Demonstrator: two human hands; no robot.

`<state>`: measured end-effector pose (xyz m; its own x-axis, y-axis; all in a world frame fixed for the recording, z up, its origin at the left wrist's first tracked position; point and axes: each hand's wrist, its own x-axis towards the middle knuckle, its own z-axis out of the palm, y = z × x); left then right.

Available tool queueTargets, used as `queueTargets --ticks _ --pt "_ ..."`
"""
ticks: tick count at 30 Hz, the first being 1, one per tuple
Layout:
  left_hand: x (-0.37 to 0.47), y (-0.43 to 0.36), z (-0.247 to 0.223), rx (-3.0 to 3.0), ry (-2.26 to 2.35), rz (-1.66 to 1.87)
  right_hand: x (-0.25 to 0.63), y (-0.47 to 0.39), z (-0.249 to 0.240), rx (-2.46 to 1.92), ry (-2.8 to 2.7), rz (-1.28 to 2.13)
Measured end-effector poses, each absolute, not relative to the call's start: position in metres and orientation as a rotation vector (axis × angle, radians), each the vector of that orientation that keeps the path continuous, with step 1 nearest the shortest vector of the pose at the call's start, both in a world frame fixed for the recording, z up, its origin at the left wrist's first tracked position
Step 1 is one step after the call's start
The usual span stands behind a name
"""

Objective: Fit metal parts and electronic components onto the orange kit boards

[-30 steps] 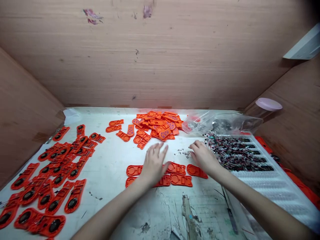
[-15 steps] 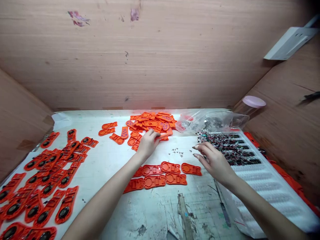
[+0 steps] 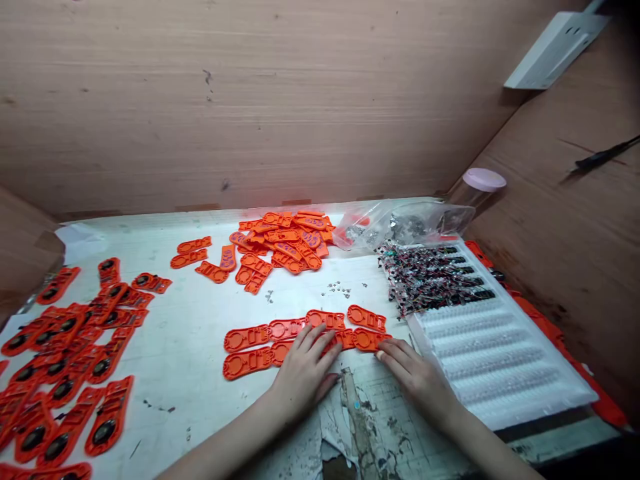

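Note:
Two rows of orange plastic shells [image 3: 246, 363] lie end to end on the white table. My left hand [image 3: 306, 367] rests over the middle of the front row, fingers stretched out and partly covering shells there. At the right end of that row, the fingertips of my right hand [image 3: 417, 377] touch the edge of an orange shell [image 3: 369, 340]. Its fingers are extended, not wrapped round anything. Another shell [image 3: 367, 319] sits just behind, ending the back row. Small screws [image 3: 340, 289] are scattered beyond the rows.
A heap of orange shells [image 3: 285, 237] lies at the back, beside clear plastic bags [image 3: 405, 223]. Shells with black round parts [image 3: 104, 427] cover the left side. On the right stands a white foam tray [image 3: 500, 360] with wired electronic parts [image 3: 430, 280]; a lidded jar [image 3: 477, 187] is behind it.
My left hand has come from the heap to the front row, and my right hand has moved down beside it. A further shell now lies at the front row's right end. The view has shifted.

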<state>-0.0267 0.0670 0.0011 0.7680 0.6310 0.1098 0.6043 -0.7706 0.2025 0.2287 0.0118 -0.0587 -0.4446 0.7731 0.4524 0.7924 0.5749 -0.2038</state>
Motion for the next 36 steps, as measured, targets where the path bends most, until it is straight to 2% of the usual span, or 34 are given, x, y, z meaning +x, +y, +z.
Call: queueTargets --ticks 6,12,17,21,25,28,30,34,36 --pt "-0.031 0.07 -0.005 2.823 0.994 0.239 0.223 0.032 -0.044 -1.407 -2.445 0.064" --pt "-0.046 0.074 0.015 2.826 1.142 0.55 0.212 0.071 0.0 -1.397 -2.351 0.248" --pt "-0.07 0.148 0.029 2.679 1.586 0.528 0.159 0.171 0.023 -1.562 -2.368 0.366" --pt "-0.064 0.211 0.024 2.701 1.562 0.429 0.118 0.228 0.014 -1.701 -2.343 0.297" --pt "-0.049 0.234 0.021 2.695 1.507 0.449 0.117 0.231 0.01 -1.779 -2.296 0.24" --pt "-0.054 0.221 0.034 2.648 1.472 0.579 0.142 0.205 0.024 -1.689 -2.225 0.128" --pt "-0.069 0.192 0.049 2.588 1.466 0.709 0.159 0.174 0.037 -1.446 -2.159 0.013" --pt "-0.113 0.092 0.068 2.218 1.493 1.137 0.157 0.089 0.04 -1.207 -2.243 0.031" --pt "-0.135 0.039 0.065 1.919 1.434 1.171 0.132 0.05 0.026 -1.1 -2.292 0.084"
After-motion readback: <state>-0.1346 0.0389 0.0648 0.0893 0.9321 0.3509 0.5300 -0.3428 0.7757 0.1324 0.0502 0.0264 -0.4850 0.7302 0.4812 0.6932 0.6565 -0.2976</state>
